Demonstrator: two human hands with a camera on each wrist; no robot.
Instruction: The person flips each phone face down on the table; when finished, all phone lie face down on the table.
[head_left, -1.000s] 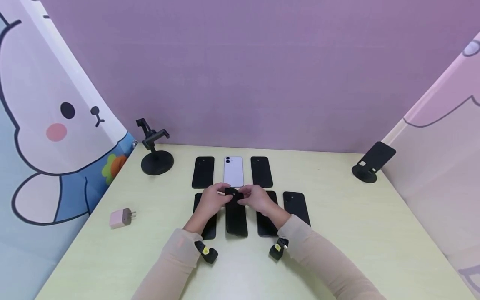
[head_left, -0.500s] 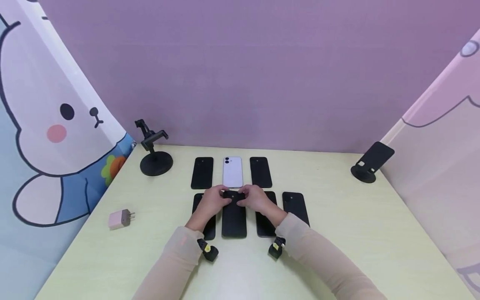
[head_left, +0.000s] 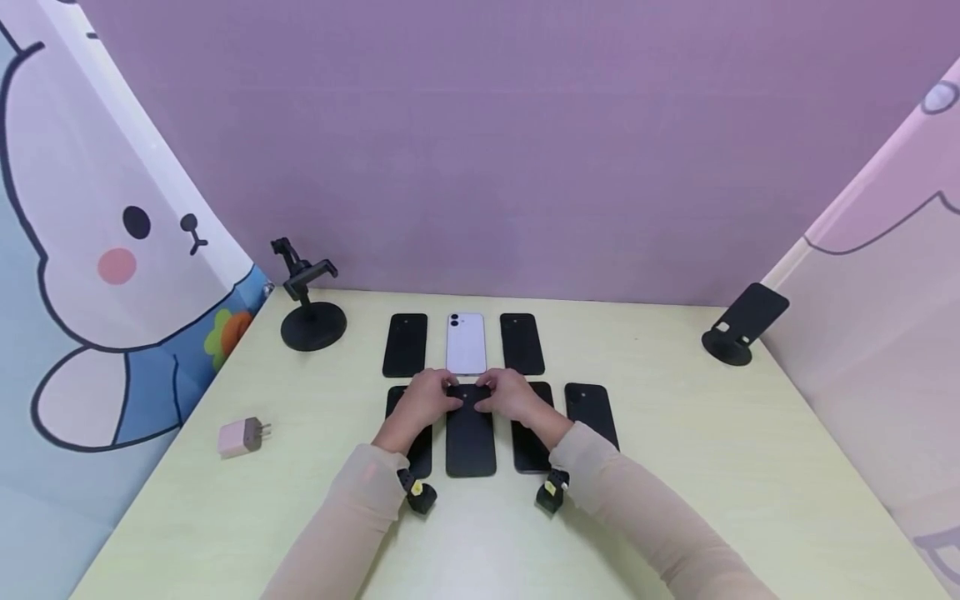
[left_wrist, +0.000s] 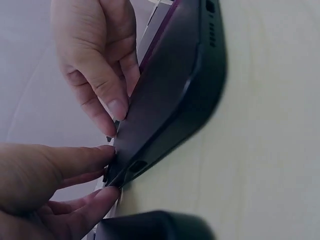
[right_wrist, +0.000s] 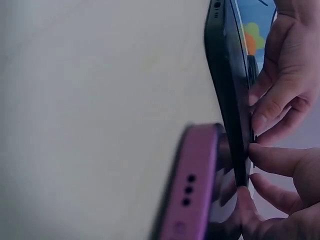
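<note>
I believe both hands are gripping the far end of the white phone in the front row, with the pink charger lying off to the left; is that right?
Not quite: the head view shows the left hand and right hand gripping the far end of a black phone in the front row. The white phone lies untouched in the back row. The pink charger does lie off to the left.

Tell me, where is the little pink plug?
In the head view, the pink plug lies alone on the table's left side, nearer the person than the black clamp stand, left of the phones.

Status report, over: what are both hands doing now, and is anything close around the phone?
Left hand and right hand pinch far end of black phone. Phone lies on table. Black phones flank it; white phone just beyond.
</note>
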